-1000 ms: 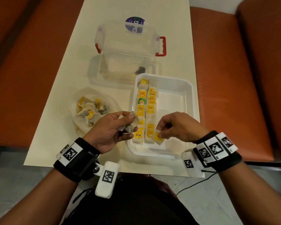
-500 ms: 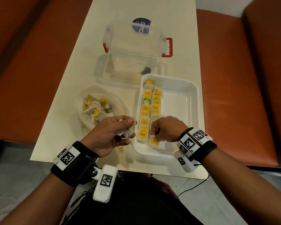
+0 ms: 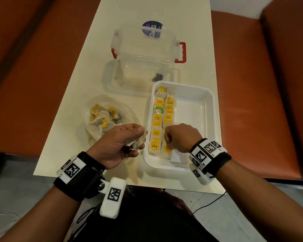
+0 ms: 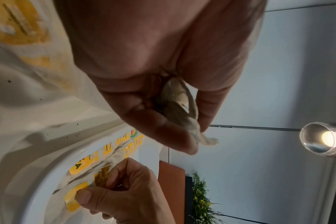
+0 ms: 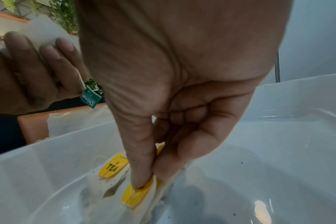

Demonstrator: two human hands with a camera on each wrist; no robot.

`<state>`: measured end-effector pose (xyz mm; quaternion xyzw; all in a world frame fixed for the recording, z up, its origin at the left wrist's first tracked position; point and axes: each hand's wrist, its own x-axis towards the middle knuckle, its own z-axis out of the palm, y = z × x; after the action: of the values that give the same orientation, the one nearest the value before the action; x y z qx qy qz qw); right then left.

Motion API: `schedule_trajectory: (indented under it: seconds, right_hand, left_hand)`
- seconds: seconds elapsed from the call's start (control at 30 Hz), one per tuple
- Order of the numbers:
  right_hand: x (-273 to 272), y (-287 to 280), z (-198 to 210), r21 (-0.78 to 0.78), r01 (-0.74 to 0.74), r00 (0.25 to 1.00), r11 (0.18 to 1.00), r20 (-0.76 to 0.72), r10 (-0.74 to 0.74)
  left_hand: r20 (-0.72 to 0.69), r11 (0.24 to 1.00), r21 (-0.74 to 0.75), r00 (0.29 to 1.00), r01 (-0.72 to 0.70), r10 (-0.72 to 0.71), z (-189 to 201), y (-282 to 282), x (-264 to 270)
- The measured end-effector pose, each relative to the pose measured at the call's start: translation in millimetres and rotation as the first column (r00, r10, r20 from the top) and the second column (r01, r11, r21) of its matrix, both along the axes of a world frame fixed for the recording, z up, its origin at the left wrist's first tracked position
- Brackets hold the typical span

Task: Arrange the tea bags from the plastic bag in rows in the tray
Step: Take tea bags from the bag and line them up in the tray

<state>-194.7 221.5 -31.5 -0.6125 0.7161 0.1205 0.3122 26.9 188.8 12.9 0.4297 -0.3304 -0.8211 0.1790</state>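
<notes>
A white tray (image 3: 209,117) holds two rows of tea bags (image 3: 158,118) with yellow tags along its left side. My right hand (image 3: 166,146) is down in the tray, with thumb and finger pinching the yellow-tagged tea bag (image 5: 139,195) at the near end of the second row. My left hand (image 3: 140,137) hovers just left of the tray and grips a small bunch of tea bags (image 4: 179,104); a green tag (image 5: 90,98) dangles from it. The clear plastic bag (image 3: 94,137) lies left of the tray with several tea bags inside.
A clear storage box (image 3: 145,55) with red handles stands behind the tray on the cream table (image 3: 77,95). Orange benches (image 3: 252,84) flank the table. The tray's right half is bare. The table's near edge runs just under my wrists.
My right hand has moved left and down into the tray, bringing its tea bag to the near end of the second row. My left hand keeps its tea bags, barely shifted.
</notes>
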Motion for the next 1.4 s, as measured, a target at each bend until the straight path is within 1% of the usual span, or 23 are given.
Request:
schedule_trajectory:
  seconds: [0.2,0.27,0.3,0.33,0.37,0.43,0.47,0.5,0.57,0.6,0.67,0.73,0.83,0.93,1.0,1.03,1.13,1.2,1.33,1.4]
  right_hand:
    - [-2,2,2,-0.060,0.013,1.000,0.998,-0.003,-0.013]
    - [-3,3,6,-0.103,0.061,0.998,0.993,0.039,-0.057]
    - [-4,4,9,-0.128,0.095,0.993,0.987,0.086,-0.084]
    - [-4,5,13,-0.148,0.136,0.980,0.980,0.164,-0.111]
    - [-2,7,19,-0.152,0.187,0.950,0.971,0.279,-0.140]
    - [6,9,35,-0.103,0.267,0.833,0.958,0.525,-0.175]
    - [10,10,42,-0.078,0.269,0.782,0.960,0.600,-0.171]
    - [15,10,47,-0.072,0.253,0.754,0.965,0.640,-0.150]
    - [21,10,49,-0.113,0.242,0.736,0.964,0.668,-0.106]
    - [22,9,49,-0.128,0.271,0.727,0.954,0.677,-0.115]
    - [18,10,48,-0.106,0.378,0.668,0.920,0.719,-0.191]
    - [9,11,47,-0.062,0.440,0.611,0.896,0.751,-0.248]
    - [-4,14,47,-0.040,0.481,0.576,0.876,0.768,-0.281]
    - [-14,13,47,-0.061,0.588,0.515,0.807,0.797,-0.316]
    - [-20,12,48,-0.079,0.654,0.480,0.752,0.812,-0.332]
    - [-24,12,49,-0.098,0.677,0.476,0.730,0.814,-0.333]
    - [-31,12,54,-0.166,0.707,0.497,0.687,0.808,-0.316]
    - [-33,11,59,-0.180,0.724,0.480,0.666,0.825,-0.299]
    - [-37,12,68,-0.209,0.725,0.475,0.656,0.841,-0.258]
    - [-38,12,72,-0.212,0.728,0.459,0.652,0.857,-0.233]
  left_hand:
    - [0.024,1.000,-0.004,0.999,0.027,-0.027,5,-3,-3]
    - [0.031,1.000,0.007,0.999,0.028,-0.028,6,-5,-3]
    - [0.031,0.999,0.014,0.999,0.030,-0.030,6,-6,-4]
    - [0.030,0.999,0.019,0.999,0.034,-0.035,7,-7,-4]
    - [0.031,0.999,0.021,0.999,0.041,-0.042,7,-9,-5]
    - [0.029,0.998,0.017,0.998,0.063,-0.063,8,-11,-8]
    - [0.024,0.997,0.015,0.997,0.075,-0.076,9,-11,-10]
    - [0.017,0.996,0.012,0.996,0.089,-0.090,9,-12,-13]
    - [0.003,0.993,0.003,0.993,0.119,-0.119,11,-13,-17]
    - [-0.001,0.992,-0.001,0.992,0.127,-0.127,11,-13,-19]
    - [-0.012,0.991,-0.007,0.991,0.131,-0.131,11,-15,-20]
    - [-0.025,0.992,-0.007,0.992,0.123,-0.123,11,-16,-21]
    - [-0.039,0.992,-0.011,0.992,0.123,-0.124,10,-16,-22]
    - [-0.025,0.990,-0.048,0.990,0.135,-0.136,8,-15,-23]
    - [-0.032,0.989,-0.043,0.989,0.140,-0.141,4,-13,-23]
    - [-0.036,0.990,-0.033,0.990,0.138,-0.139,2,-12,-23]
    - [-0.027,0.992,-0.017,0.992,0.123,-0.123,-3,-10,-24]
    - [-0.018,0.993,-0.012,0.993,0.116,-0.116,-6,-9,-25]
    - [-0.004,0.995,-0.005,0.995,0.104,-0.104,-11,-9,-27]
    - [0.002,0.995,-0.006,0.995,0.103,-0.103,-13,-10,-28]
